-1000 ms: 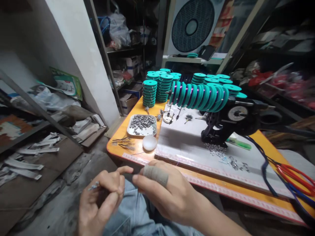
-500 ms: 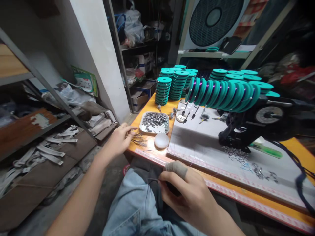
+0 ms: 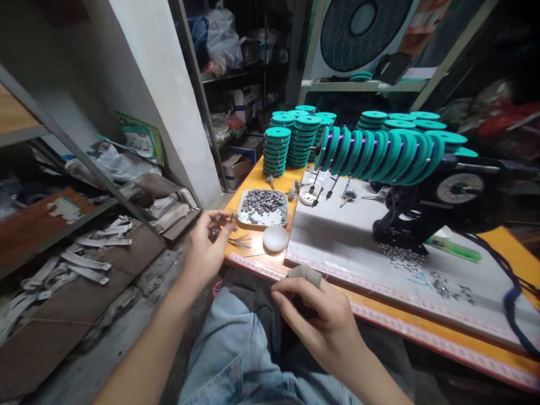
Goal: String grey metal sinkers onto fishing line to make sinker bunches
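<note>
My left hand [image 3: 208, 239] is at the table's left edge with its fingers curled in. Small dark bits show between them, and a bundle of thin dark strands [image 3: 240, 242] fans out from beneath the fingertips onto the table. My right hand [image 3: 323, 315] is over my lap at the front edge, its thumb and forefinger pinched. A grey wrap [image 3: 306, 274] covers one of its fingers. What lies in the pinch is too fine to make out. Close to the left hand are a white tray [image 3: 241, 212] of small dark metal cylinders and a round whitish disc [image 3: 275, 238].
A black machine [image 3: 405, 225] carries a row of teal spools [image 3: 375, 154] over a white board [image 3: 337, 242]. Stacked teal spools [image 3: 276, 152] stand behind. Small metal parts [image 3: 400, 257] lie on the board. Shelves [image 3: 236, 79] and a pillar [image 3: 164, 101] flank the left.
My left hand has curled its fingers around small dark bits beside the strands. The thin strand that showed at my right fingertips is no longer distinct. The view has shifted slightly.
</note>
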A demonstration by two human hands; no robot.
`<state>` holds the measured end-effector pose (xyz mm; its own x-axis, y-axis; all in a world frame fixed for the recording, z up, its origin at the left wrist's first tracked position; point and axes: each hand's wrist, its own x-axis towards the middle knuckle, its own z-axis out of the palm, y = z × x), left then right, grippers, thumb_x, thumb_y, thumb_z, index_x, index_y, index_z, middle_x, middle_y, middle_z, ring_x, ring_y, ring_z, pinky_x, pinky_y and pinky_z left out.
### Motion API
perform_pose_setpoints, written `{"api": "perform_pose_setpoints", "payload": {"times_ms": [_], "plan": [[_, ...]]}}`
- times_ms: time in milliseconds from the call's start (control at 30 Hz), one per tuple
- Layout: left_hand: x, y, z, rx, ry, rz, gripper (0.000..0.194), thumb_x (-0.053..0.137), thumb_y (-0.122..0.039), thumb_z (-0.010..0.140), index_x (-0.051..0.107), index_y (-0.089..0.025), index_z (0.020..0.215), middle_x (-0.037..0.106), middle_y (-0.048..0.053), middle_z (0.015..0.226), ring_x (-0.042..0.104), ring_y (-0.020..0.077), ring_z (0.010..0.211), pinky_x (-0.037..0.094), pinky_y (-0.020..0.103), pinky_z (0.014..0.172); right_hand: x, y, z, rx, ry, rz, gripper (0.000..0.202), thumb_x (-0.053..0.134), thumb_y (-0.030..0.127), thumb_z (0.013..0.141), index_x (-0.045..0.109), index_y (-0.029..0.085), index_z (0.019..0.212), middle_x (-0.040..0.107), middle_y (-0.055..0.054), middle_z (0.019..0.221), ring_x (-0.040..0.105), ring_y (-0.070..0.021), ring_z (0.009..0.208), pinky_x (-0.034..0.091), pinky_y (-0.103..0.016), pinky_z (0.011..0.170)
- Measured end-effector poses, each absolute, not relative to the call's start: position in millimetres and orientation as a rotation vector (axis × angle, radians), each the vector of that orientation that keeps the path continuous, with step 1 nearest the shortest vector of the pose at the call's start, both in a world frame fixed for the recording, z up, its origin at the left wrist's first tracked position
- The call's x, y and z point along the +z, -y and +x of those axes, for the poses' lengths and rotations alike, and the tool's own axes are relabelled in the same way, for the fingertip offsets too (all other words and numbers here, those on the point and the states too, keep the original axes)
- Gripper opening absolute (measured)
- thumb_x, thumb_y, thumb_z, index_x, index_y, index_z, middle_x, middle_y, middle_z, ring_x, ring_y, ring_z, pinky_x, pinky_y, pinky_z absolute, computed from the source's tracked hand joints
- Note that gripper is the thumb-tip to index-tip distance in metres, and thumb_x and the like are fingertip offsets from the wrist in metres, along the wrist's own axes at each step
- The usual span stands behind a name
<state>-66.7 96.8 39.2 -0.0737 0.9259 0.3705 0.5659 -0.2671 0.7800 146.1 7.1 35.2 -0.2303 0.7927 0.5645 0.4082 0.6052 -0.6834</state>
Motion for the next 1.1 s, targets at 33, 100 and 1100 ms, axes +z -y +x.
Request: {"api": "perform_pose_setpoints", "payload": {"times_ms": [33, 100, 1100], "plan": [[34.4, -85.2, -58.8, 1.265, -1.530, 1.733, 0.032, 0.057, -0.039, 0.093, 0.060, -0.016, 0.115, 0.073, 0.008, 0.092, 0.070, 0.0220, 0.085, 0.053, 0.030, 0.071, 35.3, -6.8, 146.3, 0.499, 1.811, -0.990, 0.009, 0.062, 0.014, 0.095, 0.067, 0.021, 0.093, 0.061, 0.000, 0.077, 0.059, -0.0128, 0.070, 0.044, -0.023, 0.063], [23.1, -61.9, -42.9, 1.208, -1.330, 1.385, 0.037, 0.067, -0.046, 0.087, 0.066, -0.016, 0.109, 0.073, 0.006, 0.086, 0.068, 0.0175, 0.072, 0.051, 0.024, 0.060, 35.2, -5.2, 147.4, 0.516, 1.732, -1.040, 0.009, 0.065, 0.016, 0.094, 0.069, 0.023, 0.093, 0.062, 0.001, 0.076, 0.058, -0.0123, 0.068, 0.044, -0.022, 0.061], [-1.2, 7.6, 11.2, 1.516, -0.974, 1.094, 0.004, 0.074, -0.019, 0.087, 0.072, -0.021, 0.084, 0.069, -0.002, 0.079, 0.062, 0.0094, 0.072, 0.049, 0.015, 0.065, 44.7, 12.5, 163.8, 0.856, 1.588, -1.206, 0.011, 0.065, 0.023, 0.092, 0.072, 0.021, 0.084, 0.068, -0.001, 0.074, 0.057, -0.0131, 0.063, 0.041, -0.024, 0.055]]}}
